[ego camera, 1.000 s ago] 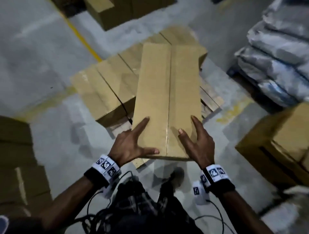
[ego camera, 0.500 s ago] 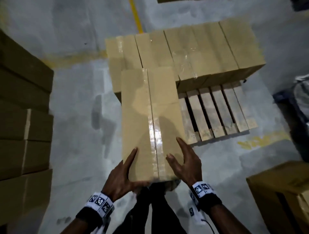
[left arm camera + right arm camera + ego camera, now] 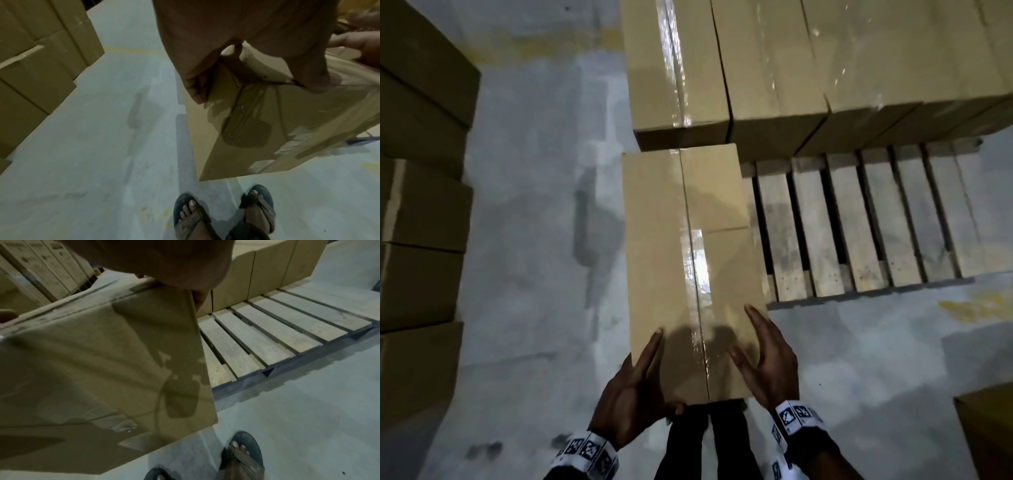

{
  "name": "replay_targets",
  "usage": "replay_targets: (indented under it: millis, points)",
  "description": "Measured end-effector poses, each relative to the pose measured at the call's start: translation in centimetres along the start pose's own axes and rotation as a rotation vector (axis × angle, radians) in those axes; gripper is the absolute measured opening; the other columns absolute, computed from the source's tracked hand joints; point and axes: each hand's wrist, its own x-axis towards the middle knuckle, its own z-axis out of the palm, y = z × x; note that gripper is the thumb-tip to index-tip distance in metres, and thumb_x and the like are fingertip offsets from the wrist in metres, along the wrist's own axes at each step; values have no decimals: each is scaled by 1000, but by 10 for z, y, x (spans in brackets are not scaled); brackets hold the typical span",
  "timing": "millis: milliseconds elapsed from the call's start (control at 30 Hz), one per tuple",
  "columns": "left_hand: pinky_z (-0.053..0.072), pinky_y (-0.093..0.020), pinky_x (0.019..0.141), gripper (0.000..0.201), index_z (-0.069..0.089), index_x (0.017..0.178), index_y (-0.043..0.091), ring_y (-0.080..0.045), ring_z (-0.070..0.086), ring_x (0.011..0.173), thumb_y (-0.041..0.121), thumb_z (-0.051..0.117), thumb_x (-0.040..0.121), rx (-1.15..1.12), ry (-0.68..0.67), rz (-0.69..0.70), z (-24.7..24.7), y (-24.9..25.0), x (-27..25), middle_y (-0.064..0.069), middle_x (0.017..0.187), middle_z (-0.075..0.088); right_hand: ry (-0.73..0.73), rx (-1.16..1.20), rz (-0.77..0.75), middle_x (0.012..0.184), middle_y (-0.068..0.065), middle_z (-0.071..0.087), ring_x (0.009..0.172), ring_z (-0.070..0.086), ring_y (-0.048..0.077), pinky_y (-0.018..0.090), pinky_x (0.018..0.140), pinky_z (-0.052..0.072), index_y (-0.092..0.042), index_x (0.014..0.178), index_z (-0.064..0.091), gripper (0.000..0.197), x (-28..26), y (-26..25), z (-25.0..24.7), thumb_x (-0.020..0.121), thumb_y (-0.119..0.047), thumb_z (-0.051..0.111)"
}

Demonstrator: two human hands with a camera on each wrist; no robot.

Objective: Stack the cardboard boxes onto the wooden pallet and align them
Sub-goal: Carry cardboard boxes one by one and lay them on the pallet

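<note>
I hold a long taped cardboard box (image 3: 664,260) lengthwise over the left end of the wooden pallet (image 3: 859,222). My left hand (image 3: 654,370) grips its near left corner, a finger on top and the thumb under the end. My right hand (image 3: 750,339) grips the near right edge, thumb on top. The box's far end reaches the front of a row of boxes (image 3: 767,75) standing on the pallet's back half. In the right wrist view the box (image 3: 102,369) hangs above the floor beside the bare slats (image 3: 267,331). In the left wrist view my fingers (image 3: 195,87) curl over the box (image 3: 257,129).
Stacks of cardboard boxes (image 3: 417,205) stand along the left, with a strip of grey floor (image 3: 544,240) between them and the pallet. Another box (image 3: 989,435) sits at the lower right. My sandalled feet (image 3: 224,214) stand just before the pallet's front edge.
I have stepped closer to the pallet and the box has come down and forward. Its far end now lies near the row of boxes. Both hands keep their hold.
</note>
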Motion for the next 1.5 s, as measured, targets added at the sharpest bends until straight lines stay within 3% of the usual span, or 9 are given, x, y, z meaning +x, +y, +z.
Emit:
replay_targets:
  millis: [233, 433, 533, 667, 800, 933, 1100, 1367, 1500]
  points:
    - [57, -42, 77, 135, -9, 154, 63, -33, 67, 94, 56, 90, 63, -2, -11, -52, 56, -55, 58, -7, 125, 59, -8, -84, -8, 157, -10, 48, 142, 48, 14, 43, 109, 49, -41, 156, 37, 81, 33, 65, 53, 87, -83, 51]
    - [60, -45, 79, 131, -4, 156, 62, -37, 66, 102, 42, 88, 65, -52, -40, -18, 77, -75, 82, -13, 137, 51, -151, -158, 4, 167, -11, 26, 153, 26, 14, 42, 115, 42, -54, 159, 8, 95, 41, 82, 59, 81, -90, 48]
    - [59, -47, 86, 134, -4, 156, 62, -38, 63, 111, 35, 94, 68, -31, -40, -12, 73, -77, 83, -9, 141, 48, -293, -227, 46, 170, -4, 14, 153, 28, 23, 44, 107, 49, -55, 158, -6, 116, 42, 78, 50, 72, -87, 64]
    - [57, -46, 90, 137, -11, 152, 66, -36, 63, 111, 32, 93, 71, 51, -79, -14, 63, -71, 89, -7, 139, 48, -500, -511, 63, 171, 8, 4, 122, 61, 35, 40, 89, 55, -55, 152, -27, 148, 45, 74, 35, 60, -67, 89]
    - [55, -44, 91, 140, -16, 151, 65, -36, 59, 117, 31, 94, 72, 124, -76, 3, 49, -64, 96, -10, 147, 44, -545, -695, 37, 162, 17, 23, 106, 64, 35, 41, 86, 52, -52, 147, -38, 150, 42, 69, 31, 70, -46, 91]
    - [55, -42, 93, 145, -14, 152, 65, -36, 55, 126, 30, 97, 66, 113, -41, -14, 42, -61, 106, -8, 152, 40, -514, -680, 63, 163, 18, 26, 105, 65, 37, 43, 87, 54, -53, 149, -33, 144, 48, 63, 29, 78, -21, 87]
    - [58, -45, 88, 143, -10, 151, 67, -36, 58, 118, 30, 96, 62, 51, -17, -37, 41, -58, 115, -7, 147, 43, -497, -643, 60, 167, 18, 23, 96, 69, 36, 41, 82, 56, -60, 146, -33, 148, 63, 65, 25, 74, -23, 91]
    - [57, -44, 85, 136, -11, 151, 67, -36, 61, 104, 45, 90, 62, 11, 1, -42, 35, -44, 128, -9, 131, 49, -494, -636, 51, 166, 19, 23, 104, 68, 36, 40, 84, 56, -59, 148, -31, 146, 87, 62, 13, 76, -17, 89]
    - [57, -43, 83, 137, -9, 152, 66, -36, 61, 102, 47, 91, 61, 3, 19, -45, 32, -42, 135, -10, 130, 49, -463, -608, 46, 159, 18, 33, 99, 68, 35, 39, 78, 55, -61, 147, -30, 152, 98, 59, 13, 71, -10, 91]
